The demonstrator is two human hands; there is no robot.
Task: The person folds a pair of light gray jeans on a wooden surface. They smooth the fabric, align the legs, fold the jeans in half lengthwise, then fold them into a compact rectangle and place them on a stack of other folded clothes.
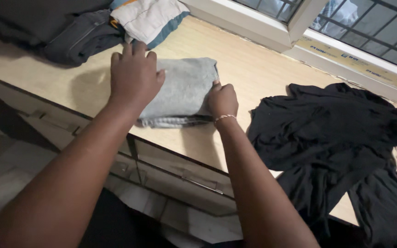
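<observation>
A folded grey garment (pixel 187 89) lies on the pale wooden counter (pixel 249 69). My left hand (pixel 134 76) rests flat on its left side, fingers spread and pointing toward the window. My right hand (pixel 223 100) is curled at the garment's right edge, fingers gripping the fabric; a thin bracelet circles that wrist. The folded edge nearest me shows stacked layers by the counter's front edge.
A loose black garment (pixel 331 138) sprawls over the counter's right side and hangs off the front. Folded clothes sit at the back left: a dark pile (pixel 65 34) and a white and teal piece (pixel 150 18). A barred window (pixel 368 27) runs behind. Drawers (pixel 180 177) lie below.
</observation>
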